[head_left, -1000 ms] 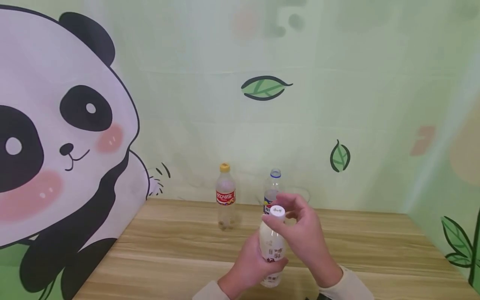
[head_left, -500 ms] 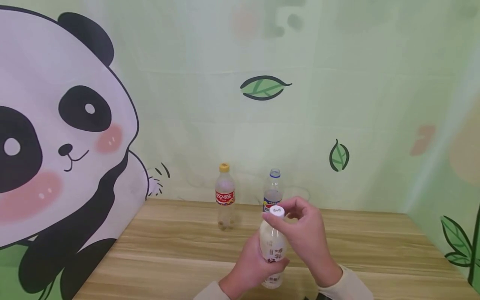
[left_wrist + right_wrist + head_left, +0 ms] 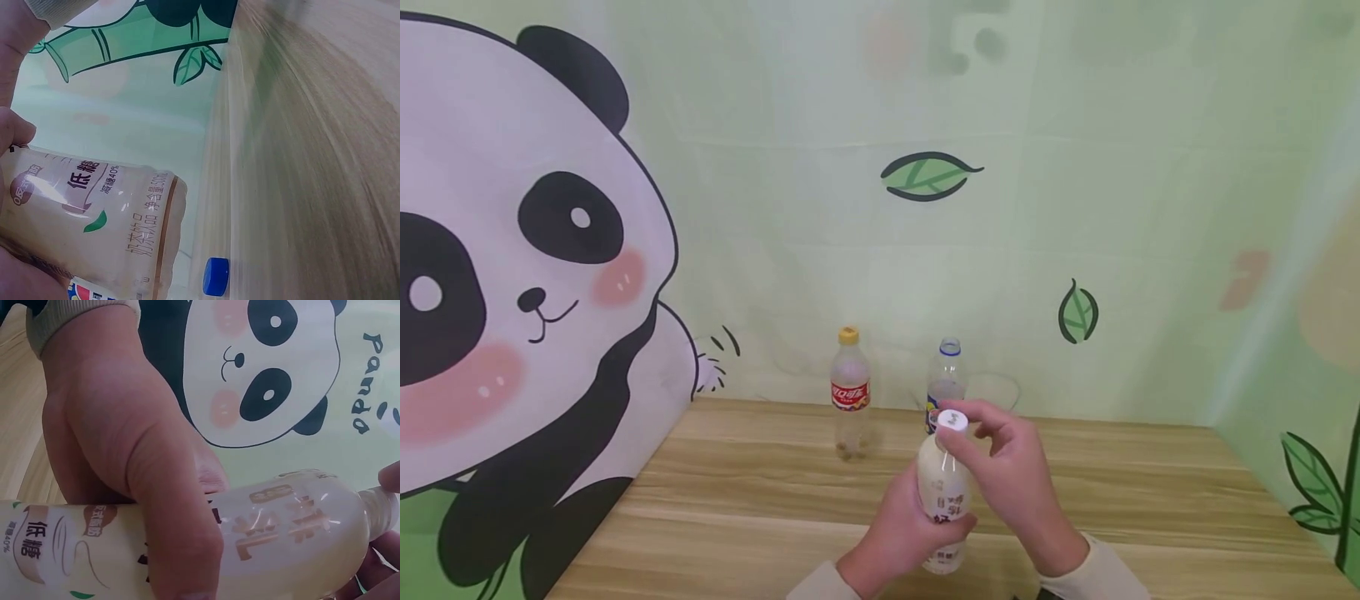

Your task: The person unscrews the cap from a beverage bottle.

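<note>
In the head view my left hand is wrapped around the body of a plastic milk tea bottle, held upright with a slight tilt. My right hand pinches its white cap between thumb and fingers. The cap sits on the bottle's neck; whether it is loose cannot be told. The left wrist view shows the bottle's base apart from the tabletop. From the right wrist, the pale drink inside and the bottle's shoulder are visible.
Behind stand a cola bottle with a yellow cap and an uncapped bottle with a blue label, partly hidden by my right hand. A blue cap lies on the wooden table. A panda-printed cloth hangs behind.
The lettering on the white cap has turned, and my right thumb and fingers have shifted around it. My left hand keeps its hold on the bottle in nearly the same place.
</note>
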Motion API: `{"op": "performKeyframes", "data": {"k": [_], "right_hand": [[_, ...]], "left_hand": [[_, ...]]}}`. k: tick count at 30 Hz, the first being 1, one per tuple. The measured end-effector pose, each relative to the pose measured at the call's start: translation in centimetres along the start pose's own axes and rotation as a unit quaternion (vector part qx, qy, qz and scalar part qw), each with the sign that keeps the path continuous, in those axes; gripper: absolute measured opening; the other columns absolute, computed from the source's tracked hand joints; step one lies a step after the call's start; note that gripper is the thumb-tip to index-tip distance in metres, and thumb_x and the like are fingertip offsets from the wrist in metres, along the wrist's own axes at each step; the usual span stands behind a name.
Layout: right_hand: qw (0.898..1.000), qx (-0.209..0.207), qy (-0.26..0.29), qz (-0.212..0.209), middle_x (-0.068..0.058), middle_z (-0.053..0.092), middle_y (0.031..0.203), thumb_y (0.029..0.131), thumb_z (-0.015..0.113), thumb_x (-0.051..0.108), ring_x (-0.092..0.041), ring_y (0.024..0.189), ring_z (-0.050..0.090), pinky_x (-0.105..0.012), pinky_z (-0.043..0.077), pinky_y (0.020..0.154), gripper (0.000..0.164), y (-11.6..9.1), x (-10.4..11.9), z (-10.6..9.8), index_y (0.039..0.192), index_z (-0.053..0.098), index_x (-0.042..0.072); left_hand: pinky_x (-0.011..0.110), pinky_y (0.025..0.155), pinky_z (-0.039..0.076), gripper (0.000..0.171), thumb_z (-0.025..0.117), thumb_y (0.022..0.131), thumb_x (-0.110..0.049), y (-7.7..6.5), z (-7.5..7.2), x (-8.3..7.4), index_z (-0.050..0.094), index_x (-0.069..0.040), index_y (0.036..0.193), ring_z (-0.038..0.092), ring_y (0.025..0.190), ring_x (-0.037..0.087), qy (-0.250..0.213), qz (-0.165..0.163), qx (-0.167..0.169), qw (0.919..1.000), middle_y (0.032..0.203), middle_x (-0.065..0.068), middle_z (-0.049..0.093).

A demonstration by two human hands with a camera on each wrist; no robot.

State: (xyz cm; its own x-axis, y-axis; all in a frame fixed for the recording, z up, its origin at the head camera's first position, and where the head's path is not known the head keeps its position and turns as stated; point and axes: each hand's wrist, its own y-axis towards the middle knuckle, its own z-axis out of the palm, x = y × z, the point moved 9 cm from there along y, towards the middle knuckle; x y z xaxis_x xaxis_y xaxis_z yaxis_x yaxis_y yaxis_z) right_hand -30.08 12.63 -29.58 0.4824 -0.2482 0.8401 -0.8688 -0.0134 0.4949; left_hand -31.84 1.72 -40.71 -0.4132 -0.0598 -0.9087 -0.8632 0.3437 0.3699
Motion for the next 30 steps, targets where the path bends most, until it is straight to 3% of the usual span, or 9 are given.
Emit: {"op": "performKeyframes", "data": {"k": [5,12,14,20,30], "right_hand": [[0.999,0.019,0.004,-0.033,0.009,0.077,0.108,0.094,0.071,0.013,-0.007,0.094,0.06,-0.028,0.046,0.083,0.023,-0.1,0.4,0.4,0.117,0.076,0.013],[0.999,0.021,0.014,-0.043,-0.012,0.073,0.12,0.093,0.071,0.01,-0.012,0.102,0.061,-0.029,0.048,0.088,0.044,0.0,0.6,0.4,0.136,0.063,0.012],[1.0,0.001,0.009,-0.023,-0.009,0.072,0.117,0.089,0.077,0.012,-0.013,0.103,0.062,-0.029,0.048,0.09,0.045,0.1,0.5,0.0,0.132,0.063,0.012],[0.998,-0.047,-0.025,0.041,-0.002,0.067,0.093,0.072,0.094,0.023,-0.016,0.086,0.062,-0.032,0.049,0.086,0.04,0.2,0.0,-0.6,0.095,0.065,0.009],[0.997,-0.051,-0.033,0.052,0.0,0.074,0.095,0.073,0.093,0.024,-0.017,0.089,0.064,-0.03,0.049,0.086,0.031,0.1,0.0,-0.7,0.092,0.072,0.011]], "left_hand": [[0.028,0.088,0.057,0.056,0.085,0.077,-0.01,0.0,0.0,-0.1,0.055,-0.014,0.124,0.068,0.093,0.008,-0.002,0.008,-0.001,1.0,0.105,0.007,0.071],[0.028,0.089,0.058,0.056,0.085,0.077,-0.01,0.0,-0.1,0.0,0.055,-0.014,0.125,0.069,0.093,0.009,0.0,0.01,0.0,0.9999,0.106,0.007,0.071],[0.028,0.089,0.057,0.056,0.085,0.078,-0.012,0.0,-0.2,0.0,0.055,-0.014,0.124,0.068,0.093,0.008,0.005,0.007,-0.001,1.0,0.106,0.006,0.071],[0.028,0.089,0.056,0.055,0.085,0.079,-0.014,0.0,-0.1,-0.2,0.055,-0.015,0.125,0.067,0.096,0.008,0.013,0.009,0.001,0.9999,0.109,0.005,0.07],[0.028,0.09,0.057,0.057,0.084,0.08,-0.013,0.0,0.1,-0.1,0.053,-0.016,0.128,0.068,0.096,0.008,0.003,0.011,0.009,0.9999,0.11,0.004,0.069]]}}
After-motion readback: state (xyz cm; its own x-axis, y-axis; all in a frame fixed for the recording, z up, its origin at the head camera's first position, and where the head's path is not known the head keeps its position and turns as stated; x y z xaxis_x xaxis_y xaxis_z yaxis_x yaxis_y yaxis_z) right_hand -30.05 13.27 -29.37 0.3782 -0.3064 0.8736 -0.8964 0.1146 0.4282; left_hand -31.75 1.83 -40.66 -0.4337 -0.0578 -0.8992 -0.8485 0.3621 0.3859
